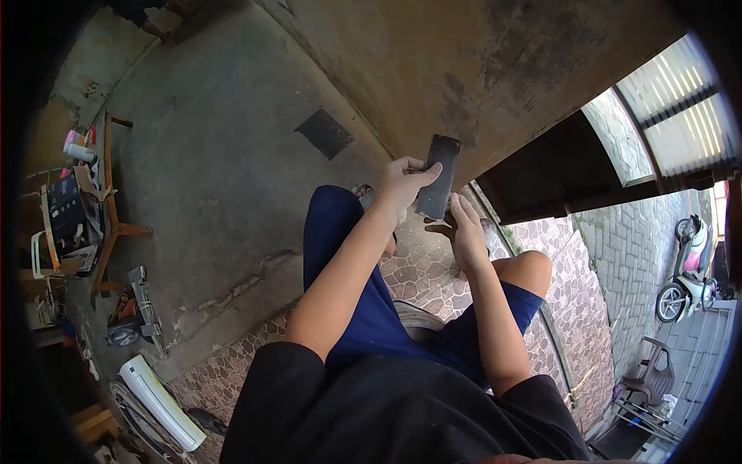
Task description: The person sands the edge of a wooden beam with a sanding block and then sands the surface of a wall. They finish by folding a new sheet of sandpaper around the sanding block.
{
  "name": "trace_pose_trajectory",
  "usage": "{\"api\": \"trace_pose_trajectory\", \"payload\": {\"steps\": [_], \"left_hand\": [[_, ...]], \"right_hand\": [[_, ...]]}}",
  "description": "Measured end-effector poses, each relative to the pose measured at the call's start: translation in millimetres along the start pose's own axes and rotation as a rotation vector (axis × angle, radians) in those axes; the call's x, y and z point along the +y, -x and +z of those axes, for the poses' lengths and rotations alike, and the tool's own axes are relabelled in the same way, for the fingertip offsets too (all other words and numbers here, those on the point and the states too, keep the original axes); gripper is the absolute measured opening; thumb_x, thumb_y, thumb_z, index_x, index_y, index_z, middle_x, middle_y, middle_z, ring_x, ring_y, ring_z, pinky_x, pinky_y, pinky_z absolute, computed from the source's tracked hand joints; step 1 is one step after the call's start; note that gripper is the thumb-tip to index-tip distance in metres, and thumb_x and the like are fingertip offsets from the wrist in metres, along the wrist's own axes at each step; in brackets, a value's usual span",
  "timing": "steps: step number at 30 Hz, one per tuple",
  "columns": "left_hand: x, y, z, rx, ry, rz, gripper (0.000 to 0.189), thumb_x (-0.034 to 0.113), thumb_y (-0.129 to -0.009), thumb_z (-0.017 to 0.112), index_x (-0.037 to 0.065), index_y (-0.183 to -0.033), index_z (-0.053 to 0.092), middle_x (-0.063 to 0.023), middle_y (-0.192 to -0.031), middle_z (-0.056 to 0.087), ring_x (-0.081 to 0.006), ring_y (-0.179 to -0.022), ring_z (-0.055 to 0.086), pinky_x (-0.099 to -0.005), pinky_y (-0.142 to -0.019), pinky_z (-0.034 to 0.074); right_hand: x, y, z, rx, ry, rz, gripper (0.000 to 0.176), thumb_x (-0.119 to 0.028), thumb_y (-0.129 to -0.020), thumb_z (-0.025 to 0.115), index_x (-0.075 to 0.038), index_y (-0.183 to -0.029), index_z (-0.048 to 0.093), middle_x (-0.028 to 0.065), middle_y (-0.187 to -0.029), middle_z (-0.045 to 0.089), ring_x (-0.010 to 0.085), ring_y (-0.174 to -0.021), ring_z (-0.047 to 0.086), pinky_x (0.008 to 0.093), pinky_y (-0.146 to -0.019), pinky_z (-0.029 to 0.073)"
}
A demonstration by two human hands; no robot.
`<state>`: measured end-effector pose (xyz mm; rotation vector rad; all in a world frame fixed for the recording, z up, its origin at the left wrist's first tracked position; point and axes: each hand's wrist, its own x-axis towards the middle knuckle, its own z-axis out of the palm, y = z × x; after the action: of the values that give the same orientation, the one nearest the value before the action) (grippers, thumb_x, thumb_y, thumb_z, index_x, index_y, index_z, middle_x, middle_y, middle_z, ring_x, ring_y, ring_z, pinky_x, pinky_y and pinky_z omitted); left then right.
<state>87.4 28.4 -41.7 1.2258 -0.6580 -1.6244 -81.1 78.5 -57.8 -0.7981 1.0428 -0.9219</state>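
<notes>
A dark, flat rectangular strip (438,176) is held up in front of the wall, tilted slightly to the right. My left hand (406,184) grips its left side, thumb lying across the front face. Near the strip's lower right edge is my right hand (464,228), its fingers bent upward and partly spread; whether a fingertip touches the strip is hard to tell. Something small and dark shows beside those fingers, too small to name. On the concrete floor beyond lies a dark square sheet (325,134).
A wooden frame (112,201) with a cluttered box (69,213) stands at the left. Below it lies a long white panel (161,402). A scooter (688,271) and a brown chair (651,374) are at the right. Another person's feet (158,32) show top left.
</notes>
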Motion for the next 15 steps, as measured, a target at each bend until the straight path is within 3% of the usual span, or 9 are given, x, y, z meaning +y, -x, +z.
{"api": "trace_pose_trajectory", "payload": {"steps": [1, 2, 4, 6, 10, 12, 15], "left_hand": [[3, -2, -4, 0.045, 0.063, 0.013, 0.026, 0.020, -0.092, 0.083, 0.000, -0.100, 0.068, -0.0090, -0.093, 0.073, -0.0145, -0.079, 0.071, -0.0293, -0.070, 0.057], [1, -8, -11, 0.053, 0.119, 0.054, 0.026, 0.019, -0.092, 0.082, 0.000, -0.102, 0.067, -0.0102, -0.093, 0.073, -0.0166, -0.079, 0.072, -0.0310, -0.069, 0.058], [6, -10, -16, 0.088, 0.159, 0.074, 0.026, 0.017, -0.092, 0.081, -0.001, -0.103, 0.066, -0.0107, -0.094, 0.073, -0.0172, -0.078, 0.072, -0.0315, -0.068, 0.058], [10, -14, -18, 0.131, 0.237, 0.118, 0.025, 0.013, -0.093, 0.080, -0.002, -0.104, 0.065, -0.0117, -0.097, 0.072, -0.0182, -0.082, 0.071, -0.0324, -0.072, 0.059], [16, -12, -19, 0.131, 0.272, 0.134, 0.023, 0.011, -0.093, 0.080, -0.002, -0.106, 0.065, -0.0113, -0.098, 0.071, -0.0181, -0.087, 0.071, -0.0324, -0.078, 0.058], [17, -9, -13, 0.196, 0.314, 0.137, 0.022, 0.014, -0.097, 0.076, -0.003, -0.105, 0.065, -0.0103, -0.098, 0.070, -0.0172, -0.090, 0.069, -0.0315, -0.082, 0.057], [-2, -13, -10, 0.187, 0.321, 0.144, 0.023, 0.021, -0.101, 0.071, -0.001, -0.102, 0.068, -0.0067, -0.096, 0.070, -0.0153, -0.089, 0.068, -0.0312, -0.081, 0.056]], "right_hand": [[-1, -3, 5, -0.031, -0.011, -0.008, 0.042, -0.036, -0.114, 0.039, -0.003, -0.129, 0.059, 0.0092, -0.116, 0.067, 0.0206, -0.102, 0.067, 0.0388, -0.088, 0.055], [-3, -6, 12, -0.049, -0.075, -0.036, 0.038, -0.032, -0.111, 0.051, 0.000, -0.131, 0.054, 0.0112, -0.112, 0.067, 0.0169, -0.093, 0.069, 0.0335, -0.081, 0.058], [-5, -13, 24, -0.051, -0.040, -0.084, 0.040, -0.029, -0.108, 0.058, 0.002, -0.133, 0.051, 0.0129, -0.113, 0.067, 0.0175, -0.092, 0.069, 0.0327, -0.079, 0.058], [-6, -20, 35, -0.044, -0.031, -0.168, 0.053, -0.019, -0.099, 0.073, 0.007, -0.136, 0.045, 0.0176, -0.114, 0.067, 0.0185, -0.089, 0.070, 0.0306, -0.072, 0.059], [6, -35, 40, 0.024, 0.021, -0.227, 0.050, -0.017, -0.100, 0.072, 0.005, -0.136, 0.047, 0.0172, -0.112, 0.068, 0.0180, -0.088, 0.070, 0.0308, -0.072, 0.060], [4, -35, 45, 0.114, -0.004, -0.228, 0.048, -0.016, -0.100, 0.072, 0.003, -0.138, 0.049, 0.0175, -0.109, 0.069, 0.0169, -0.086, 0.070, 0.0300, -0.071, 0.060], [1, -39, 40, 0.086, -0.099, -0.227, 0.049, -0.017, -0.100, 0.072, 0.000, -0.140, 0.051, 0.0169, -0.106, 0.069, 0.0167, -0.084, 0.070, 0.0301, -0.069, 0.060]]}}
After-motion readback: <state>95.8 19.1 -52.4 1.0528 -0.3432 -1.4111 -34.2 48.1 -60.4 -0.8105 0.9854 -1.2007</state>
